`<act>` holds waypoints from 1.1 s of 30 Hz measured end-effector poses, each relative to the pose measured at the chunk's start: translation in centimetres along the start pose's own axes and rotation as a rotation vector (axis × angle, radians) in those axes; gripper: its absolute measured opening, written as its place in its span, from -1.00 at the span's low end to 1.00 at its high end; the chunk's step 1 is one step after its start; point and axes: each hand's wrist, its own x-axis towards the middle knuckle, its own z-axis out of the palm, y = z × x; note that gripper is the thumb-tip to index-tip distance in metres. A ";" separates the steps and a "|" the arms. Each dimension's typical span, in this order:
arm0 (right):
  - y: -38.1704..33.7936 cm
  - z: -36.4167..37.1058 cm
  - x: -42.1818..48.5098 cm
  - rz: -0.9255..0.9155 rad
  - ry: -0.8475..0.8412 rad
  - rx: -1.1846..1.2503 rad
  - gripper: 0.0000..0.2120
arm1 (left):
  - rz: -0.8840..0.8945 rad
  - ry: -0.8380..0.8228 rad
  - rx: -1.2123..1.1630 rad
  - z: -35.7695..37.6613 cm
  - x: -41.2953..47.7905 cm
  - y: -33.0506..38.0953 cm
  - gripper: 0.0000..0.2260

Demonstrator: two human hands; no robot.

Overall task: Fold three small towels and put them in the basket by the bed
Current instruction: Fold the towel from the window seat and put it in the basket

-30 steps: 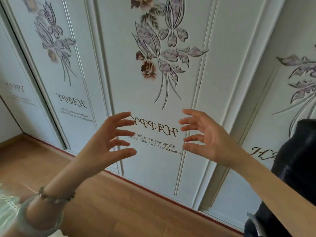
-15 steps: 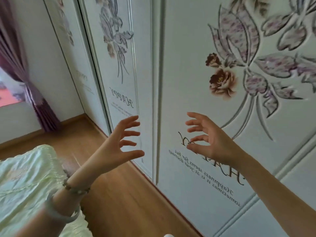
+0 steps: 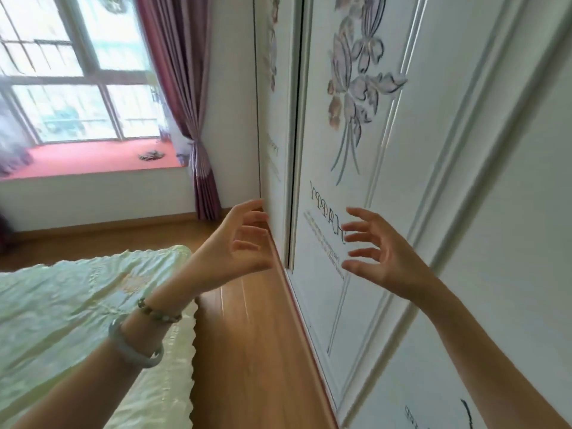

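No towel and no basket is in view. My left hand (image 3: 235, 246) is raised in front of me with its fingers spread and nothing in it. My right hand (image 3: 376, 252) is held up beside it, a hand's width to the right, fingers apart and empty as well. Both hands hover in front of the white wardrobe doors (image 3: 387, 212). The corner of the bed (image 3: 77, 305) with its pale green cover lies below my left forearm.
A strip of wooden floor (image 3: 250, 351) runs between the bed and the wardrobe. At the far left a window (image 3: 71, 66) has a red sill and a purple curtain (image 3: 188, 103) tied at its side.
The view has swung left: the wardrobe doors slid right, and the bed, window and curtain came into view. Both hands stay raised, spread and empty.
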 end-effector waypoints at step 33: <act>13.0 21.1 69.2 -0.180 -0.363 0.002 -0.36 | -0.254 0.400 0.143 -34.3 36.6 -37.4 -0.35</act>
